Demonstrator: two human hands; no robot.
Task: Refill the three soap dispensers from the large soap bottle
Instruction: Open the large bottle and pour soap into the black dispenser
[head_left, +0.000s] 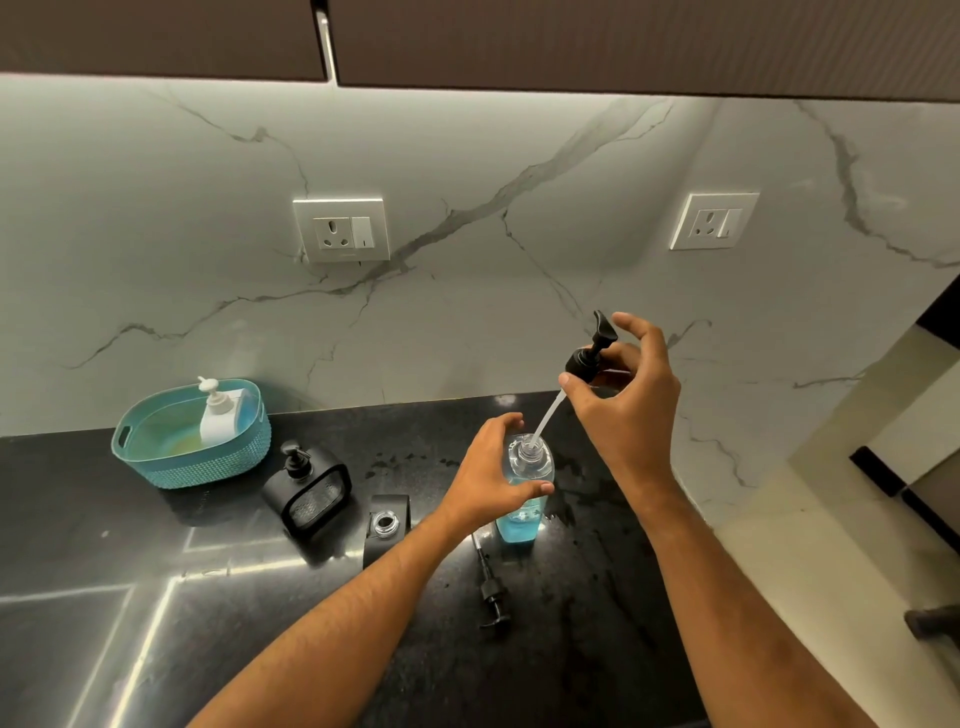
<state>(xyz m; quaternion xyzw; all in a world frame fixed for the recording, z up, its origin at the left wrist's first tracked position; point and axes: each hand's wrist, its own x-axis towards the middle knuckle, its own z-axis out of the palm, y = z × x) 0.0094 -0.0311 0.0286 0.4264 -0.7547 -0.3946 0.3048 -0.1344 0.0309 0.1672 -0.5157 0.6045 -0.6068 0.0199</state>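
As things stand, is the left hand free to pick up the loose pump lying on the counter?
Probably not yet: the left hand grips the clear bottle, though the pump lies unobstructed nearby.

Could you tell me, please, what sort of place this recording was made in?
Probably a home kitchen counter: a black stone countertop against a marble-look backsplash with wall sockets, and dark upper cabinets overhead.
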